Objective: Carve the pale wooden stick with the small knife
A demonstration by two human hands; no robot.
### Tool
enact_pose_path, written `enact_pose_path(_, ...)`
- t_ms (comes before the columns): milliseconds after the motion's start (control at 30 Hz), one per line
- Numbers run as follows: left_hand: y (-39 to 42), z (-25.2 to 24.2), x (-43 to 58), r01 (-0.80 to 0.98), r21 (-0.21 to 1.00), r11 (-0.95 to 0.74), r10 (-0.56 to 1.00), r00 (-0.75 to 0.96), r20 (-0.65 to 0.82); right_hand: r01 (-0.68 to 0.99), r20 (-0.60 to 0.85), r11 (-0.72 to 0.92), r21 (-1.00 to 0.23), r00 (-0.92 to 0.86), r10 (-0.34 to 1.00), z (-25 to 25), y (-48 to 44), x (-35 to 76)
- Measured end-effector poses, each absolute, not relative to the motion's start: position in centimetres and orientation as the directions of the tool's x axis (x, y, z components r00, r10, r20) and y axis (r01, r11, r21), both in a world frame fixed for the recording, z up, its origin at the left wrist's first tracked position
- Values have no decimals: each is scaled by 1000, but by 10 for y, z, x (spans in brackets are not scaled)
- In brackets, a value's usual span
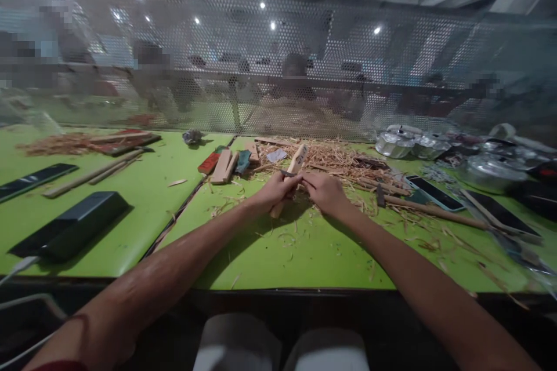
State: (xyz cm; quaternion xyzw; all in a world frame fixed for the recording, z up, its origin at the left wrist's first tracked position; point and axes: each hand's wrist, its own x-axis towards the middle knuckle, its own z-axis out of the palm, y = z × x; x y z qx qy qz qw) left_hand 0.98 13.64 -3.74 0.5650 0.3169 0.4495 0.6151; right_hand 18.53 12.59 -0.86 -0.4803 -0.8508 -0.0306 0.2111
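Two green tabletops (143, 185) butt together, smooth glossy laminate, with a dark seam running from the back edge toward the near edge. Behind them stands a perforated metal mesh screen (278, 58) along the whole back edge; blurred people sit beyond it.

Big pale heap of wood shavings (343, 162) on the right top near the back edge, thin curly strips, more scattered toward the right edge. Black slab-shaped box (73, 229) near the left top's near edge, matte. Dull metal pot lids (395, 144) and bowls at the right back corner. Long wooden stick (435, 210) lies right of the hands. Phone (435, 192) flat beside it, dark screen. Flat offcut wood blocks (224, 165) by the seam, with a red piece next to them. No writing can be read anywhere.

Left hand (274, 191) is closed round the lower half of a flat pale wooden piece (292, 173), held tilted with its top end toward the back edge, over the middle of the right top. Right hand (324, 191) is curled closed and touches the left hand at the same piece; a small dark blade (288, 174) shows across the wood, but what exactly the right fingers pinch is hidden.
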Motion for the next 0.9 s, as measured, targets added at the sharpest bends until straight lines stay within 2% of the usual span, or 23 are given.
enact_pose_path(133,134,-40,17,-255,966,-42,946,300,120,851,422,496,-173,-391,818,-9,124,181)
enact_pose_path(367,135,-35,15,-132,991,-27,952,298,66,813,346,554,-180,-475,809,-3,127,186)
enact_pose_path(533,134,-29,13,-115,989,-88,955,274,117,813,388,537,-224,-431,815,-4,125,185)
enact_pose_path(767,126,-21,15,-174,981,-81,970,212,118,798,452,535,-276,-383,805,-1,122,181)
enact_pose_path(900,132,-27,11,-30,988,-150,957,248,152,746,403,607,-273,-484,776,3,129,190)
